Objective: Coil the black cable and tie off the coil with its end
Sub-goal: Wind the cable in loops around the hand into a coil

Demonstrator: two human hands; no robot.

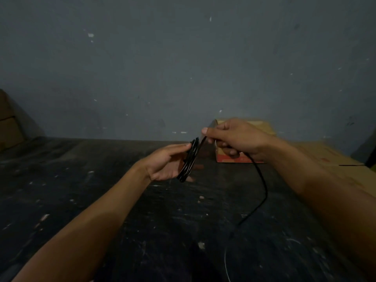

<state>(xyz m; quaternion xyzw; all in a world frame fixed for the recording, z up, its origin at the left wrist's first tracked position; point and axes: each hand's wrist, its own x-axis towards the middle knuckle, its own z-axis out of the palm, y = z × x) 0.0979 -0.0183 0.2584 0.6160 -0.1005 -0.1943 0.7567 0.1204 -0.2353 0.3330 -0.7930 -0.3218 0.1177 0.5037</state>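
Note:
My left hand (165, 162) holds a small coil of black cable (189, 160), seen edge-on, with several loops wound around the fingers and the thumb pressed on its top. My right hand (234, 140) is just right of and slightly above the coil, pinching the cable where it leaves the coil. From the right fist the loose black cable tail (262, 186) hangs down, curves left and reaches the dark floor around the lower middle of the view. Its far end fades into the dark and I cannot make it out.
A dark, paint-flecked floor (101, 200) lies below. A cardboard box (254, 125) with a red-printed side stands behind my right hand against the grey wall (183, 68). Flat cardboard (335, 163) lies at the right. Another box (8, 119) sits at far left.

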